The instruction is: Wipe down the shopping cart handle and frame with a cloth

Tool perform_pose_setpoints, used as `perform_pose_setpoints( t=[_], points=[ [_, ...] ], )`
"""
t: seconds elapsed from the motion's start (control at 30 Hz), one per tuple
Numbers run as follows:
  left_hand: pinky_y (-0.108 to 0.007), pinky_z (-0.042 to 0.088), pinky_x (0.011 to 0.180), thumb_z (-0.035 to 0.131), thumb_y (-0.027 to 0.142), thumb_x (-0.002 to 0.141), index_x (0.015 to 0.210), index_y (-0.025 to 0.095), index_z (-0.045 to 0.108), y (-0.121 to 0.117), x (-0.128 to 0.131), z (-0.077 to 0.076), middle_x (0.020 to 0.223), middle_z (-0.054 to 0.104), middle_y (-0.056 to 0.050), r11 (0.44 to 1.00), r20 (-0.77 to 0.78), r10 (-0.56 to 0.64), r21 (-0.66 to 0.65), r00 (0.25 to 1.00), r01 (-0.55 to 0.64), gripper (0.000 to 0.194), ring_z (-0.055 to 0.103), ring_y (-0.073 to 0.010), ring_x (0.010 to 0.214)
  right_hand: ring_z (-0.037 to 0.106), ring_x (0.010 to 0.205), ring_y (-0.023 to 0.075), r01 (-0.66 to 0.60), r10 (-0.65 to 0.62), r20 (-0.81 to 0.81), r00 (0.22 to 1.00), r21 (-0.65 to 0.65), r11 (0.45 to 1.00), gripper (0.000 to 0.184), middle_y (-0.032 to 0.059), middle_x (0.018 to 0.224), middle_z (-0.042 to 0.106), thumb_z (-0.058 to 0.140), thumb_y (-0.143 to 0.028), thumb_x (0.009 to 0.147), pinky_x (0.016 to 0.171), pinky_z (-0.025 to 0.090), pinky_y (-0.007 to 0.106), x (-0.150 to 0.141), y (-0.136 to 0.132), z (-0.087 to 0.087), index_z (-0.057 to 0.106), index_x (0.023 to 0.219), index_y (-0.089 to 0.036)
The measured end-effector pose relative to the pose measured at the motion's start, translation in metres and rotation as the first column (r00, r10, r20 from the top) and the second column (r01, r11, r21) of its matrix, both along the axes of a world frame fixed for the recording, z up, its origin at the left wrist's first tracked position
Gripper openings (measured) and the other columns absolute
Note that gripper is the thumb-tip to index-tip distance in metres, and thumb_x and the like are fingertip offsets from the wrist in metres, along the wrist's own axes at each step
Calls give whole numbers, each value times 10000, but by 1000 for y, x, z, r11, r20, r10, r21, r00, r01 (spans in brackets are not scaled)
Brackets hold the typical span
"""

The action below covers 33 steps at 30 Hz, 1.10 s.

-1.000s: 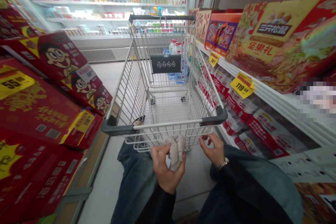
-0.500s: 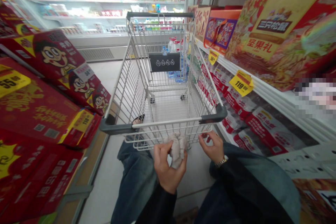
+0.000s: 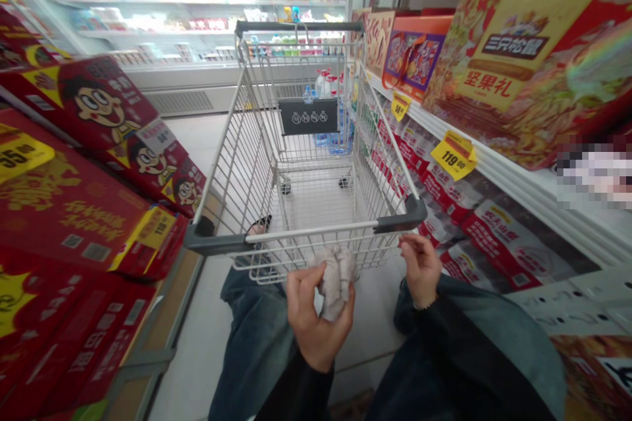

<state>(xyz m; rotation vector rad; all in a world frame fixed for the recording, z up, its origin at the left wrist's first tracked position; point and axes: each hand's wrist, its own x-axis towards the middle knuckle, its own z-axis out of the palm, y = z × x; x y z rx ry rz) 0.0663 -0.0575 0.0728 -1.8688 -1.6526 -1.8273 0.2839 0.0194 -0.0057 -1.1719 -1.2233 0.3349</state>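
A wire shopping cart (image 3: 306,145) stands in the aisle right in front of me, its basket holding nothing. My left hand (image 3: 313,322) is closed round a crumpled grey cloth (image 3: 336,279), held against the lower wires of the cart's near end. My right hand (image 3: 422,266) hovers just below the cart's near right grey corner (image 3: 399,220), fingers loosely curled, nothing in it. My knees in blue jeans show below the hands.
Red gift boxes (image 3: 74,197) are stacked on the left shelf close to the cart. To the right run shelves with boxed goods (image 3: 518,66) and yellow price tags (image 3: 453,154). A lit chiller (image 3: 197,6) closes the aisle's far end. A strip of pale floor shows beside the cart.
My right hand has let go of the cart's lower front wires and shifted right, toward the grey corner. The left hand with the cloth has barely moved.
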Motion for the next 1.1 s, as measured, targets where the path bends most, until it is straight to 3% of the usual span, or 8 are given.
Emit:
perform_pose_setpoints(
  t=[0.07, 0.17, 0.3, 0.53, 0.7, 0.77, 0.93, 1.1],
  points=[
    [-372, 567, 800, 807, 189, 767, 1174, 215, 629, 0, 0, 3, 1030, 616, -61, 1000, -11, 2, 17, 1000, -2, 445, 616, -206, 933, 694, 958, 219, 9, -9, -35, 999, 21, 1000, 234, 101, 1086, 690, 660, -355, 967, 729, 607, 325, -2, 1, 4, 638, 1153, -214],
    [-381, 566, 780, 798, 186, 774, 1175, 223, 620, 3, 1, -5, 1007, 606, -62, 999, -37, -34, -13, 999, 34, 440, 614, -215, 920, 664, 1038, 230, 15, -13, -31, 999, 47, 999, 295, 120, 1204, 644, 704, -345, 936, 759, 610, 333, -12, -1, 10, 645, 1198, -224],
    [-366, 550, 731, 772, 195, 796, 1128, 219, 616, 7, 4, -16, 935, 600, -49, 998, -47, -49, -39, 998, 47, 368, 594, -211, 869, 669, 929, 193, -1, 1, 6, 1000, 39, 999, 294, 119, 1211, 629, 687, -329, 955, 762, 613, 330, -25, -6, 15, 643, 1225, -221],
    [-357, 558, 756, 806, 186, 754, 1140, 198, 627, 10, 11, -4, 981, 617, -53, 999, -31, -10, 31, 999, 10, 426, 601, -204, 900, 630, 772, 130, -73, 72, 18, 997, 46, 996, 295, 64, 1129, 612, 751, -290, 917, 735, 594, 319, -14, -3, 14, 654, 1188, -226],
    [-351, 552, 727, 775, 192, 784, 1091, 205, 613, 12, 17, -17, 920, 612, -46, 998, -36, -24, 49, 999, 26, 347, 588, -200, 857, 647, 828, 141, -65, 63, 49, 997, 45, 997, 74, 77, 1157, 611, 734, -274, 932, 699, 582, 296, -16, -4, 16, 730, 977, -215],
    [-341, 548, 735, 777, 196, 788, 1104, 200, 613, 11, 18, -15, 935, 614, -44, 999, -32, -20, 39, 999, 21, 356, 583, -193, 867, 651, 836, 147, -61, 59, 55, 997, 35, 997, 74, 76, 1127, 619, 726, -279, 939, 700, 579, 298, -18, -5, 18, 728, 915, -209],
    [-341, 547, 795, 811, 196, 762, 1125, 187, 615, 12, 20, -2, 993, 605, -47, 999, -18, 3, 40, 1000, -3, 412, 588, -186, 912, 636, 781, 125, -76, 74, 75, 994, 20, 997, 60, 61, 1120, 615, 720, -267, 942, 744, 571, 317, -18, -5, 21, 721, 923, -210],
    [-346, 540, 737, 763, 212, 793, 1085, 203, 609, 13, 23, -8, 916, 611, -48, 998, -28, -65, -13, 997, 65, 330, 580, -206, 874, 637, 744, 109, -96, 95, 72, 993, 13, 995, 48, 64, 1167, 594, 697, -256, 954, 705, 578, 304, -18, -6, 23, 718, 945, -213]
  ],
)
